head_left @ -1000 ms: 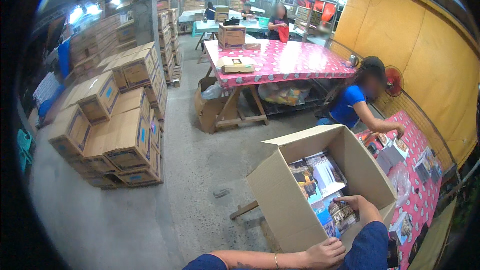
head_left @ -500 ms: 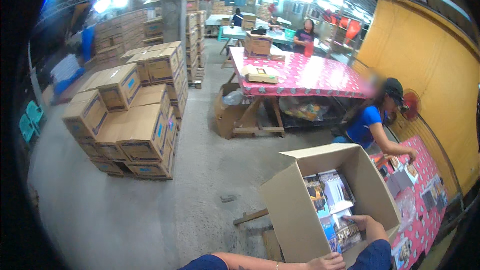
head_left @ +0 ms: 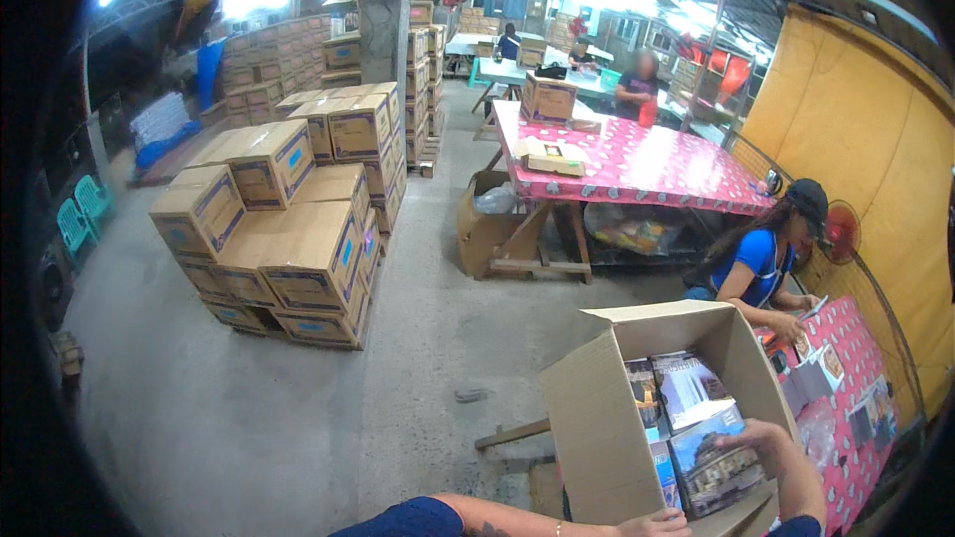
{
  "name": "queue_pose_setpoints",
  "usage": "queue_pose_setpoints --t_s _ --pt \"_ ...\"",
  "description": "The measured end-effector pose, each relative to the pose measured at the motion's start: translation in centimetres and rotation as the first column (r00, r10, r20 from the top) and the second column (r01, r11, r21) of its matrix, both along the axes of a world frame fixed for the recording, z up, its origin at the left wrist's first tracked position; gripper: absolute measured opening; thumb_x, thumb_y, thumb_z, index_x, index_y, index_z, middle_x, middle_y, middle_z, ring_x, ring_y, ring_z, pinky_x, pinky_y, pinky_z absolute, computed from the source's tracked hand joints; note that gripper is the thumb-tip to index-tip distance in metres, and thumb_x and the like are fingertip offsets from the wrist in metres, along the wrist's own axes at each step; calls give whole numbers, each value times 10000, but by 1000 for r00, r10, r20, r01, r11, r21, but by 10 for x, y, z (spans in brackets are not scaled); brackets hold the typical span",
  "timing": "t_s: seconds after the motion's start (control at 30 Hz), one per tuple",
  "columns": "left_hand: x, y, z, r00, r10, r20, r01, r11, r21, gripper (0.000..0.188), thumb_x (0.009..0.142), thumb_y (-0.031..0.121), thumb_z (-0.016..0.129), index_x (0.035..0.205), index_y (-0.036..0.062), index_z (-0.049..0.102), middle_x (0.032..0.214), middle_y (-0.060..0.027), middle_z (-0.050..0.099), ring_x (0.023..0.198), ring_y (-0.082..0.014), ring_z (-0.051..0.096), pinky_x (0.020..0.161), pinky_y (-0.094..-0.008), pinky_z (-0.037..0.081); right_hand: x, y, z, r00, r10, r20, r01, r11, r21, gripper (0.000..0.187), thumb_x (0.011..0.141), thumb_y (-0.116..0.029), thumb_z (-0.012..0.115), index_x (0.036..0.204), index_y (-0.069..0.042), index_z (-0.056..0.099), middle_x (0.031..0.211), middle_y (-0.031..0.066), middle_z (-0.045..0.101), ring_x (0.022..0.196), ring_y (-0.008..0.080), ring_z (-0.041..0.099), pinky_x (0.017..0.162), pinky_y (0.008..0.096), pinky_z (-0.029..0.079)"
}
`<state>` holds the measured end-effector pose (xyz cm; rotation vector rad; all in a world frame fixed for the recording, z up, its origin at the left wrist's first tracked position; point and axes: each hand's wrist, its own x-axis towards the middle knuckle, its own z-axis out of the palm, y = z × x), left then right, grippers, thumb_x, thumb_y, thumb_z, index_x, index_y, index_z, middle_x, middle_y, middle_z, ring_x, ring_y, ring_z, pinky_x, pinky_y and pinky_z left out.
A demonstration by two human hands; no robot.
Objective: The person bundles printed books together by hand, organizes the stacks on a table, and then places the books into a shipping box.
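An open brown cardboard carton [head_left: 587, 428] stands in front of me at the lower right. Inside lie several printed packs, among them a pack with a pale tower-like picture [head_left: 686, 388] and a narrow blue pack [head_left: 664, 472]. My right hand [head_left: 761, 441] reaches in over the carton's right side and grips a larger pack with a building picture [head_left: 718, 472], thumb across its face; the fingers behind it are hidden. At the bottom edge of the view my left hand [head_left: 652, 524] holds the carton's near rim, with its fingers curled over the edge.
To the right, a co-worker in blue [head_left: 761, 264] handles items at a pink patterned table [head_left: 846, 338]. Another pink table [head_left: 647, 159] stands ahead with a carton on it. Stacked cartons [head_left: 288, 219] fill the left middle. A wooden leg [head_left: 512, 433] juts out left of my carton.
My right hand now holds the building-picture pack, which appears larger and tilted inside the carton. My view has shifted slightly left. The co-worker in blue has drawn both hands together.
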<state>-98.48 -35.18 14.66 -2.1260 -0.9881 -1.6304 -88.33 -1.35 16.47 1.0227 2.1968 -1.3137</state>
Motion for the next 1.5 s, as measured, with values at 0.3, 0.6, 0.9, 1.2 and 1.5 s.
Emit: queue_pose_setpoints --t_s 0.3,0.6,0.9,1.2,1.5 --pt "-48 75 92 946 179 270 -126 971 -201 967 774 351 745 1455 -75 206 1423 -306 344 1302 -446 371 1128 -490 250 15 -152 228 955 288 -66 -47 370 928 701 514 -381 896 1003 -7 560 890 206 659 865 408 641 747 444 503" --pt "6 46 146 991 134 25 -136 980 148 669 625 243 802 1174 28 486 1058 -171 598 922 -337 597 778 -460 453 121 -238 224 783 601 -161 240 -52 969 627 627 -202 790 1189 -59 551 1118 162 626 1077 334 598 936 450 431" --pt "141 69 181 965 250 83 -246 742 624 532 768 267 772 1162 106 453 1101 -114 611 967 -282 590 867 -424 418 186 -149 36 -331 -695 -638 -339 719 -607 618 941 -458 539 1414 -94 378 1306 131 491 1212 252 483 1023 393 428" --pt "277 99 128 857 -109 503 234 953 -192 861 737 208 829 1336 -21 255 1254 -195 439 1184 -281 467 1013 -422 369 249 -186 103 -695 -437 -571 29 777 -629 642 920 -539 521 1338 -53 480 1244 111 579 1136 254 547 1022 408 413" --pt "172 52 98 940 305 -151 -334 742 -582 469 782 120 721 1222 52 574 1338 -189 433 1255 -360 441 1047 -439 363 496 -23 -10 -463 -662 -589 295 512 -807 519 844 -221 710 1275 -7 515 1202 167 625 1059 304 629 957 456 495"
